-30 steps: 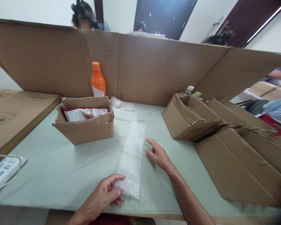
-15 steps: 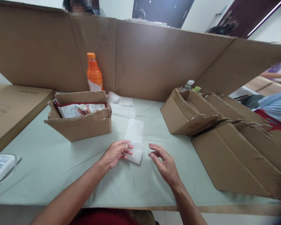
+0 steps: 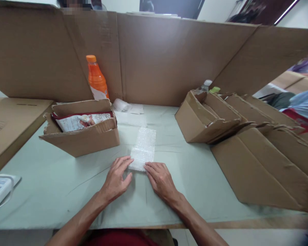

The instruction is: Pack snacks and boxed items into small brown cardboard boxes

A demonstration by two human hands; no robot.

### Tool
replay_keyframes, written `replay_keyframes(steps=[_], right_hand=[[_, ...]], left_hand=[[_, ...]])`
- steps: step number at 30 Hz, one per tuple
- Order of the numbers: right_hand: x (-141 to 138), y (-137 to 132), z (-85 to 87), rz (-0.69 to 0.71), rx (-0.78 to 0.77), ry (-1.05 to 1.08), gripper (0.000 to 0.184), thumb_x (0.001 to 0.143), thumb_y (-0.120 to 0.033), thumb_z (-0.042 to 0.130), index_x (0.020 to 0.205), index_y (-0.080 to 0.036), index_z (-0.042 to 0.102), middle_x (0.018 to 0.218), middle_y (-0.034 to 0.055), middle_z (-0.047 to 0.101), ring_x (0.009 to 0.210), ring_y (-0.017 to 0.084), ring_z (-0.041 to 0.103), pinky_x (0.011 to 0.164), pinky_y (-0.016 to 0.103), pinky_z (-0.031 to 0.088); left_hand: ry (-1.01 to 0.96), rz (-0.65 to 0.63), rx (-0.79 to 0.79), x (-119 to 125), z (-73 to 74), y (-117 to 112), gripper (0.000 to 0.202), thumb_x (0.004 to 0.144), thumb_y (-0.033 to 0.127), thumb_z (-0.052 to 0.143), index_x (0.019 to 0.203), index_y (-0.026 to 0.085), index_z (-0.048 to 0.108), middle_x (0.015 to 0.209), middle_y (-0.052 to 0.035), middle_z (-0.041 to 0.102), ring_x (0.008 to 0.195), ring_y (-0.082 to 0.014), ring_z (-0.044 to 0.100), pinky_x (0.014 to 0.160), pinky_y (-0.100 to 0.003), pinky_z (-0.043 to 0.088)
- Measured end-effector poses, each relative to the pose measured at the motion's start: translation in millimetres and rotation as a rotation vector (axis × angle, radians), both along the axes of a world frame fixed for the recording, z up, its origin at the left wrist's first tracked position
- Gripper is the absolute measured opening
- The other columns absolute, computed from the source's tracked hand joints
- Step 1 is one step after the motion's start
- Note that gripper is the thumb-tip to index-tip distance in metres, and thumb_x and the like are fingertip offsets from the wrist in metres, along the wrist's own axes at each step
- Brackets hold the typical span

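A sheet of clear bubble wrap [image 3: 145,140] lies on the cloth-covered table, its near part doubled over into a thicker layer. At its near left corner, my left hand [image 3: 118,177] rests with fingers stretched out and the thumb spread apart; the fingertips touch the wrap's edge. My right hand [image 3: 161,178] has its fingers together and bent over the near right corner of the wrap, gripping it there. The thumb of that hand is mostly hidden. Whether anything lies inside the folded layer cannot be made out.
An open cardboard box [image 3: 97,140] with printed packets stands left, an orange drink bottle [image 3: 97,80] behind it. Several cardboard boxes [image 3: 251,167] line the right. More clear wrap [image 3: 122,105] lies at the back, before a tall cardboard screen [image 3: 164,58]. A white power strip [image 3: 1,189] sits far left.
Both hands, held open and apart around the wrap before, have come down onto its near corners. The wrap's near end has shifted slightly left and lies squarer. The camera view has tilted a little.
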State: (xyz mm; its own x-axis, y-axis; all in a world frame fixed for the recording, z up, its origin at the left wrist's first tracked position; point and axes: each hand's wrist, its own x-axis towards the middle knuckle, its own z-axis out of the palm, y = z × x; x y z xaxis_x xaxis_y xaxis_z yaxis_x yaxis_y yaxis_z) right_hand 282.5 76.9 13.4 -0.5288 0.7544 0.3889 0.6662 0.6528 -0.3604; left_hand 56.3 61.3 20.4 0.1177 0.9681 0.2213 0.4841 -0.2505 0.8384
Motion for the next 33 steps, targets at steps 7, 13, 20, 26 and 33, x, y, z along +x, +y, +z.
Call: replay_keyframes(steps=[7, 13, 20, 26, 33], right_hand=[[-2.7, -15.5, 12.2, -0.009, -0.014, 0.19, 0.018, 0.096, -0.014, 0.054, 0.106, -0.02, 0.068, 0.099, 0.0061, 0.078, 0.091, 0.022, 0.072, 0.081, 0.038, 0.051], [6.3, -34.6, 22.0, -0.061, -0.113, 0.212, 0.018, 0.096, -0.019, 0.058, 0.112, -0.023, 0.065, 0.101, 0.0035, 0.076, 0.086, 0.019, 0.07, 0.079, 0.034, 0.053], [4.2, -46.0, 24.0, -0.037, 0.086, 0.035, 0.027, 0.09, -0.015, 0.062, 0.116, -0.023, 0.063, 0.114, 0.009, 0.069, 0.103, 0.025, 0.063, 0.088, 0.042, 0.046], [-0.3, -37.0, 12.9, -0.023, -0.047, -0.029, 0.026, 0.09, -0.012, 0.063, 0.114, -0.02, 0.065, 0.113, 0.0092, 0.072, 0.099, 0.026, 0.064, 0.087, 0.043, 0.046], [4.7, -37.6, 18.2, 0.014, -0.204, 0.169, 0.022, 0.096, -0.022, 0.059, 0.117, -0.022, 0.065, 0.1, 0.0055, 0.076, 0.089, 0.021, 0.067, 0.084, 0.039, 0.051]], left_hand=[[0.106, -0.204, 0.117, 4.7, -5.7, -12.8, 0.038, 0.086, 0.008, 0.048, 0.116, 0.018, 0.068, 0.117, -0.0101, 0.072, 0.111, -0.023, 0.065, 0.098, -0.041, 0.052], [0.026, -0.207, -0.057, 6.8, 3.4, -27.6, 0.029, 0.09, 0.013, 0.05, 0.11, 0.02, 0.07, 0.103, -0.0044, 0.077, 0.093, -0.0176, 0.071, 0.085, -0.029, 0.056], [0.141, -0.128, -0.028, 14.6, -4.9, -10.5, 0.04, 0.085, 0.01, 0.052, 0.121, 0.019, 0.067, 0.116, -0.0079, 0.075, 0.103, -0.0219, 0.071, 0.093, -0.036, 0.056], [0.218, -0.121, 0.21, 11.2, -5.6, -20.4, 0.035, 0.087, 0.02, 0.062, 0.121, 0.018, 0.065, 0.128, -0.0147, 0.066, 0.121, -0.0305, 0.059, 0.101, -0.05, 0.05], [0.165, -0.233, 0.124, 3.6, -0.5, -31.7, 0.037, 0.089, 0.013, 0.055, 0.124, 0.022, 0.063, 0.11, -0.0074, 0.075, 0.1, -0.022, 0.068, 0.091, -0.04, 0.053]])
